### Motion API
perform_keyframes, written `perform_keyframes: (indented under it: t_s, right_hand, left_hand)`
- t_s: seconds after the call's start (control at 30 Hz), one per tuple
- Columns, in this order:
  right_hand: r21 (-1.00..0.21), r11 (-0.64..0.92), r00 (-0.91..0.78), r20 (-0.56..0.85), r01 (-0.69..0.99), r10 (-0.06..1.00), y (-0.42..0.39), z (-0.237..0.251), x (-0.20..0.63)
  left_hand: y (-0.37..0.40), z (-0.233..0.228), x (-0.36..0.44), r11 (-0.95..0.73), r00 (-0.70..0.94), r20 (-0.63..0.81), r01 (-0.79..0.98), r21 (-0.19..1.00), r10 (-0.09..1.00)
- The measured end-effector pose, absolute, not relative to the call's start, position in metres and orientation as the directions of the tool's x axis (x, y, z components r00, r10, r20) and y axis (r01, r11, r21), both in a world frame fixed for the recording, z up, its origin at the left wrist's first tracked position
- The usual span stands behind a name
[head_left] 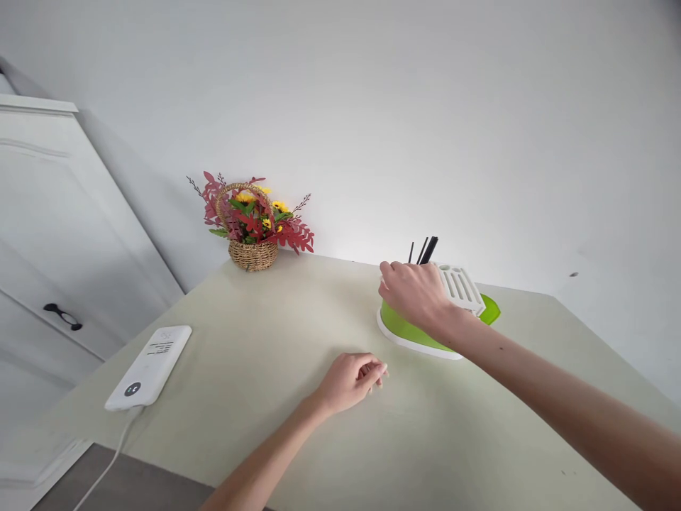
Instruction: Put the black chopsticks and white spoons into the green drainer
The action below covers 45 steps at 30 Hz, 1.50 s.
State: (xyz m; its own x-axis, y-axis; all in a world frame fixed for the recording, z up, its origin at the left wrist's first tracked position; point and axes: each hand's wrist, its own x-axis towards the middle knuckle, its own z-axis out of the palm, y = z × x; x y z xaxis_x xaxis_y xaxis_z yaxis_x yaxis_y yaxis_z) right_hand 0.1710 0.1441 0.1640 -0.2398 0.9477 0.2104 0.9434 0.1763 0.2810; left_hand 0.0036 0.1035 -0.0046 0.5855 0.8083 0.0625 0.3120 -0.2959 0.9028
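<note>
My right hand (pixel 413 292) reaches over a green and white drainer holder (pixel 404 330) at the back right of the table, its fingers curled around dark chopsticks (pixel 427 250) whose tips stick up behind the knuckles. A white slotted rack (pixel 462 286) sits on top of the holder. My left hand (pixel 351 380) rests on the pale table (pixel 277 341) in front of the holder, fingers loosely curled, holding nothing.
A wicker basket of red and yellow artificial flowers (pixel 252 226) stands at the back by the wall. A white device with a cable (pixel 150 365) lies near the table's left edge. A white cabinet with a black handle (pixel 62 316) stands to the left.
</note>
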Motion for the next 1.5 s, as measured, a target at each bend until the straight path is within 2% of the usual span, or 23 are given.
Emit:
perform_keyframes:
  t_s: [0.37, 0.43, 0.57, 0.67, 0.83, 1.03, 1.33, 1.5]
  right_hand:
    - [0.208, 0.179, -0.211, 0.142, 0.962, 0.967, 0.147, 0.154, 0.187]
    - [0.174, 0.208, -0.242, 0.206, 0.963, 0.948, 0.137, 0.154, 0.198]
    - [0.138, 0.297, -0.326, 0.473, 0.945, 0.819, 0.118, 0.146, 0.232]
    - [0.115, 0.261, -0.281, 0.544, 0.958, 0.791, 0.111, 0.13, 0.255]
    - [0.018, 0.199, -0.176, 0.552, 0.98, 0.815, 0.106, 0.105, 0.27]
    - [-0.048, 0.108, -0.062, 0.559, 0.993, 0.827, 0.107, 0.098, 0.289]
    - [-0.211, 0.009, 0.095, 0.478, 0.978, 0.873, 0.118, 0.086, 0.401]
    - [-0.234, -0.063, 0.167, 0.456, 0.97, 0.874, 0.12, 0.079, 0.457]
  left_hand:
    - [0.103, -0.002, 0.003, -0.295, 0.585, 0.057, 0.321, 0.9, 0.809]
    - [0.103, -0.002, 0.003, -0.295, 0.584, 0.058, 0.319, 0.901, 0.81]
    - [0.104, -0.005, 0.004, -0.301, 0.584, 0.056, 0.331, 0.894, 0.81]
    - [0.105, -0.005, 0.004, -0.308, 0.588, 0.056, 0.338, 0.889, 0.807]
    - [0.105, 0.0, 0.004, -0.308, 0.587, 0.054, 0.342, 0.888, 0.808]
    - [0.104, 0.003, 0.004, -0.297, 0.581, 0.046, 0.345, 0.89, 0.813]
    - [0.105, 0.005, 0.004, -0.278, 0.573, 0.03, 0.351, 0.894, 0.819]
    - [0.105, 0.005, 0.004, -0.271, 0.57, 0.024, 0.353, 0.895, 0.821]
